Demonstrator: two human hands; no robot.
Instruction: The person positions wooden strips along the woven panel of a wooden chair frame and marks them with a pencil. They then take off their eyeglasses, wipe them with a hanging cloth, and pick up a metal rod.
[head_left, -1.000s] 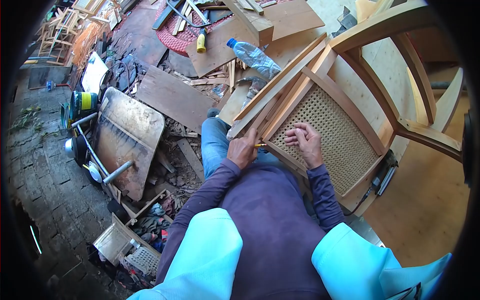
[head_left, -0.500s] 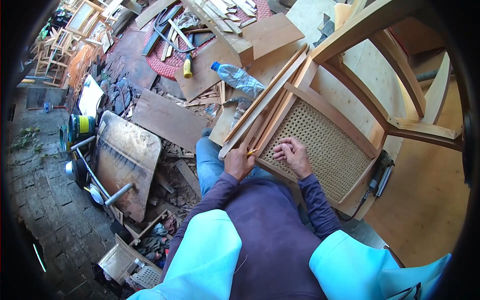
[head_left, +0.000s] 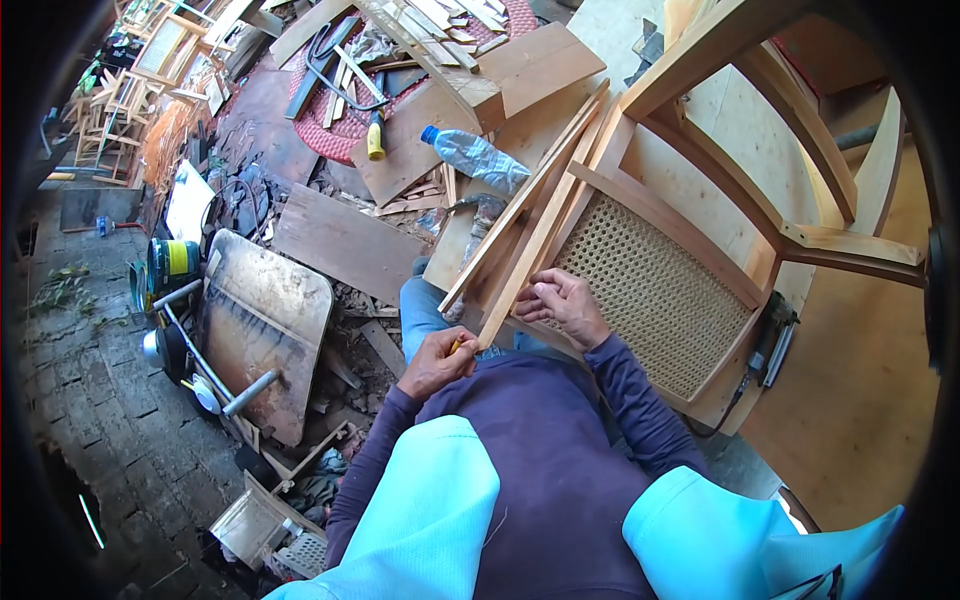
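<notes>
A yellow pencil [head_left: 456,346] is tucked in the closed fingers of my left hand [head_left: 438,364], which is at the near end of a long wooden strip [head_left: 530,258]. My right hand [head_left: 570,308] has its fingers bent against the same strip farther up, over the corner of the chair seat; its fingertips are partly hidden. The strip lies along the side of a wooden chair frame [head_left: 670,205] with a woven cane seat [head_left: 655,290]. A second wooden strip [head_left: 520,200] lies just to the left, its near end apart from the first.
A crumpled plastic bottle [head_left: 475,158] with a blue cap lies beyond the strips. A yellow-handled tool [head_left: 376,138] and wood offcuts are farther back. A corded power tool [head_left: 770,345] sits right of the seat. Left of me stands a worn board [head_left: 265,330] with metal legs.
My left hand has moved down and left, toward my body. The near strip has slid the same way along the chair frame. My right hand has shifted left from the cane onto the strip.
</notes>
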